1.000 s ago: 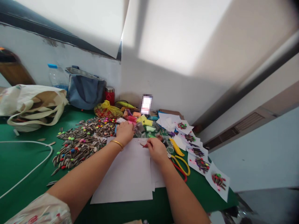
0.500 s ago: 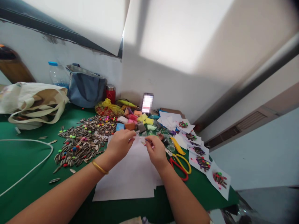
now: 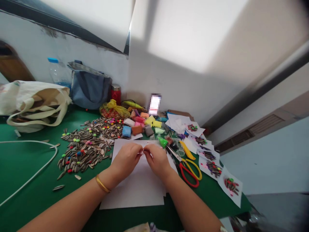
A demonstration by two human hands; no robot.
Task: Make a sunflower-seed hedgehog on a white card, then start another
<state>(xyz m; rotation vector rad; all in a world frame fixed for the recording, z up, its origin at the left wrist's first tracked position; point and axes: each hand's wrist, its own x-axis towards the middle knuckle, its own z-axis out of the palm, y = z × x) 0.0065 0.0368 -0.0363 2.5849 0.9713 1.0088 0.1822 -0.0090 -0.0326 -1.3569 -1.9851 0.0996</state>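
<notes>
My left hand [image 3: 127, 158] and my right hand [image 3: 156, 159] meet fingertip to fingertip above white sheets of paper [image 3: 132, 195]. Both are closed in a pinch, and whatever lies between the fingertips is too small and covered to make out. Just past my right hand sits a bright green lump of modelling clay [image 3: 163, 141]. Scissors [image 3: 190, 174] with one red and one yellow handle lie to the right, beside a yellow utility knife [image 3: 187, 150]. Left of the paper spreads a heap of striped sunflower seeds [image 3: 89, 151] mixed with small coloured pieces.
Behind the paper are several coloured clay packs [image 3: 137, 129] and a propped phone [image 3: 154, 104]. Small cards with seed pictures [image 3: 232, 186] line the right edge. A cream tote [image 3: 61, 117], a blue bag [image 3: 90, 90], a red flask [image 3: 116, 95] and a white cable [image 3: 45, 164] are leftward.
My hands were apart near the paper's far edge; they have come together and a little nearer to me. The green clay lump, mostly covered before, now shows. The camera view has shifted slightly.
</notes>
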